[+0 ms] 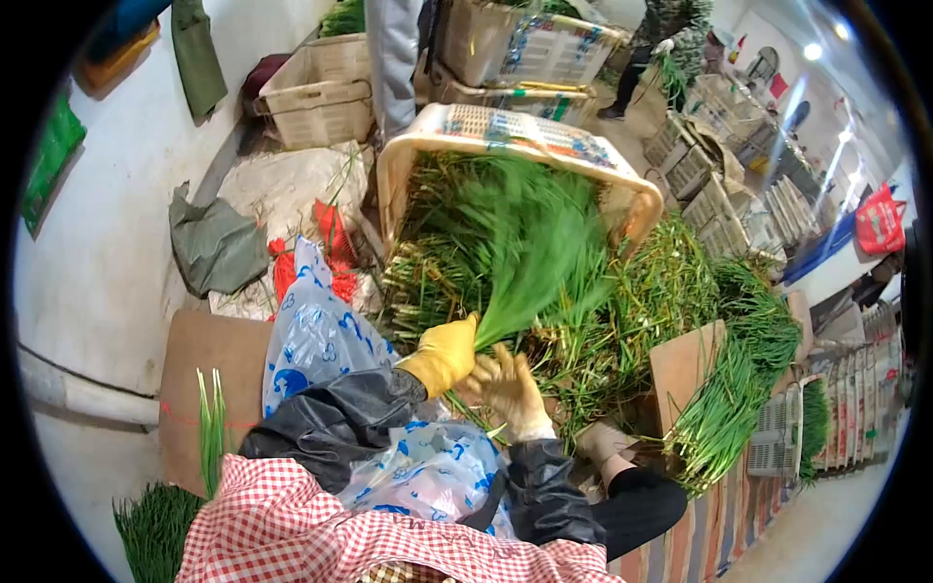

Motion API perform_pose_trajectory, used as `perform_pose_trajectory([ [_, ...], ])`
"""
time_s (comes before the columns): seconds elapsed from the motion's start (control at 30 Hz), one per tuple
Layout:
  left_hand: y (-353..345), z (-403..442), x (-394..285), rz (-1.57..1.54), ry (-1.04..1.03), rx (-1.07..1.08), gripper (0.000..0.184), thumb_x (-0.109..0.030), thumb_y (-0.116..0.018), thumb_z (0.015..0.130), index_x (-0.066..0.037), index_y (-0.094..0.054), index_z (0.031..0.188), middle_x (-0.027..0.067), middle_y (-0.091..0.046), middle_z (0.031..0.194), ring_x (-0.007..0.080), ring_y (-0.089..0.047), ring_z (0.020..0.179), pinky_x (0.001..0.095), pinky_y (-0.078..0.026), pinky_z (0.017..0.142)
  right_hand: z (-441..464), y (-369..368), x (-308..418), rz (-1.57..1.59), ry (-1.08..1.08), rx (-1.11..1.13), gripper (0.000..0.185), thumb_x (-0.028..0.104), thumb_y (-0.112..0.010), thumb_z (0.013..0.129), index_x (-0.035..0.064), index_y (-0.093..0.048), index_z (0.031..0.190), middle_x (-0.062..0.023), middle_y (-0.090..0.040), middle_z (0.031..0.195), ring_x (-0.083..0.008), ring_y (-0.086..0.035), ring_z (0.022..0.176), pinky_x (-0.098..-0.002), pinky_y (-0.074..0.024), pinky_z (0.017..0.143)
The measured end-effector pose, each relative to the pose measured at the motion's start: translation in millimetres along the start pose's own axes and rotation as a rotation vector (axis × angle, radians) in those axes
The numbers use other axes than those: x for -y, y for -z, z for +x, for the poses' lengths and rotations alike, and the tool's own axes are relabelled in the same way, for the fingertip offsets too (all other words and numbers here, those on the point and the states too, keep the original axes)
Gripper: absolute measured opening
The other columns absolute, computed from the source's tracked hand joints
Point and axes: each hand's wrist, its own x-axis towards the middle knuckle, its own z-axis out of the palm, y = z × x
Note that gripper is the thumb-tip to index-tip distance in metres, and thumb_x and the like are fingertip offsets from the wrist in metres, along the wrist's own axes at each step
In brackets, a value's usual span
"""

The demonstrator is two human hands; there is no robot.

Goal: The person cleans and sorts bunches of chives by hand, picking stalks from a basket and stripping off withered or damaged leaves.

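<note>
My left hand [442,356], in a yellow glove, is closed round the stem end of a bunch of chives [535,243]. The long leaves fan out upward and are blurred by motion. Just right of the stems, my right hand [510,391] in a cream glove has its fingers spread; whether it touches the stems I cannot tell. Behind the bunch, a pale plastic crate [525,136] lies tipped toward me with more chives inside. Loose green and yellowed leaves [671,282] spill over the ground to its right.
Sorted chives [734,389] lie at right beside a brown board [685,374]. Another board [214,360] at left bears a few stalks [211,428]. Stacked crates [515,49] and a standing person's leg [393,68] are beyond. Another person [671,44] holds greens farther back.
</note>
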Motion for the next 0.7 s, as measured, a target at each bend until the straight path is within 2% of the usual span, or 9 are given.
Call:
perform_pose_trajectory([
  [0.1,12.7,9.2,20.4,0.485,-0.173,-0.072,0.059,-0.007,-0.058,0.076,-0.005,-0.036,0.13,0.0145,-0.066,0.083,0.0283,-0.067,0.074,0.0394,-0.052,0.057,9.9,10.3,61.8,0.077,0.448,-0.205,0.046,0.038,-0.061,0.083,0.006,-0.052,0.116,-0.0145,-0.055,0.118,-0.0285,-0.052,0.104,-0.0464,-0.0419,0.091],
  [0.23,68.6,12.3,67.6,0.813,-0.381,-0.31,0.053,-0.009,-0.054,0.078,-0.01,-0.044,0.13,0.0062,-0.062,0.072,0.0227,-0.063,0.063,0.0352,-0.048,0.054,-50.3,83.6,168.4,0.01,0.643,-0.655,0.039,0.04,-0.048,0.086,0.0065,-0.057,0.105,-0.0147,-0.06,0.102,-0.0319,-0.057,0.092,-0.0517,-0.0452,0.086],
  [0.27,78.5,14.3,76.9,0.87,-0.421,-0.337,0.051,-0.011,-0.053,0.079,-0.01,-0.044,0.13,0.0045,-0.06,0.071,0.021,-0.062,0.062,0.0343,-0.047,0.054,-75.1,150.2,199.7,-0.373,0.953,-0.832,0.041,0.041,-0.048,0.086,0.0056,-0.055,0.105,-0.0157,-0.059,0.103,-0.0306,-0.057,0.092,-0.0506,-0.0466,0.084],
  [0.3,87.1,14.8,85.9,0.93,-0.458,-0.358,0.05,-0.012,-0.052,0.08,-0.011,-0.045,0.13,0.0028,-0.059,0.07,0.0193,-0.061,0.061,0.0335,-0.046,0.053,-105.9,100.0,200.7,-0.228,0.84,-0.633,0.042,0.039,-0.049,0.087,0.0043,-0.052,0.111,-0.0153,-0.058,0.106,-0.0273,-0.057,0.093,-0.0454,-0.0495,0.08],
  [0.33,93.0,14.9,92.1,0.99,-0.498,-0.4,0.049,-0.014,-0.052,0.08,-0.012,-0.046,0.129,0.0005,-0.057,0.068,0.0172,-0.059,0.061,0.0319,-0.044,0.052,-109.5,45.7,200.1,-0.187,1.035,-1.098,0.044,0.036,-0.047,0.089,0.001,-0.051,0.115,-0.0133,-0.058,0.107,-0.0248,-0.059,0.091,-0.0388,-0.0516,0.076],
  [0.37,101.3,12.4,90.4,1.014,-0.542,-0.411,0.049,-0.015,-0.052,0.08,-0.011,-0.046,0.128,-0.0001,-0.056,0.067,0.0168,-0.059,0.062,0.0314,-0.043,0.053,-121.8,49.5,208.4,-0.369,1.066,-1.194,0.052,0.038,-0.049,0.09,0.0013,-0.043,0.126,-0.0137,-0.053,0.122,-0.0258,-0.059,0.097,-0.0366,-0.0487,0.08],
  [0.5,95.1,18.5,66.8,0.937,-0.819,-0.401,0.044,-0.016,-0.051,0.08,-0.005,-0.049,0.122,0.0034,-0.056,0.062,0.0197,-0.058,0.053,0.0352,-0.042,0.046,-89.3,-49.2,205.6,-1.057,0.842,-0.804,0.059,0.042,-0.057,0.087,0.006,-0.042,0.132,-0.0126,-0.05,0.129,-0.0239,-0.054,0.11,-0.037,-0.0429,0.09],
  [0.57,87.7,8.8,40.4,0.895,-0.971,-0.353,0.041,-0.015,-0.05,0.081,-0.003,-0.049,0.12,0.004,-0.056,0.061,0.0198,-0.058,0.053,0.0339,-0.043,0.046,-50.9,-113.1,183.7,-1.373,0.707,-0.464,0.054,0.03,-0.059,0.088,0.0044,-0.04,0.133,-0.013,-0.052,0.126,-0.0238,-0.053,0.111,-0.0349,-0.0396,0.098],
  [0.7,90.4,-25.9,2.7,0.885,-1.268,-0.513,0.04,-0.02,-0.053,0.078,-0.006,-0.054,0.116,-0.0011,-0.052,0.061,0.0154,-0.053,0.052,0.0303,-0.038,0.047,0.0,-176.6,131.7,-1.498,0.214,0.142,0.063,0.037,-0.056,0.088,0.003,-0.035,0.137,-0.0158,-0.037,0.14,-0.0247,-0.035,0.13,-0.0368,-0.0292,0.107],
])
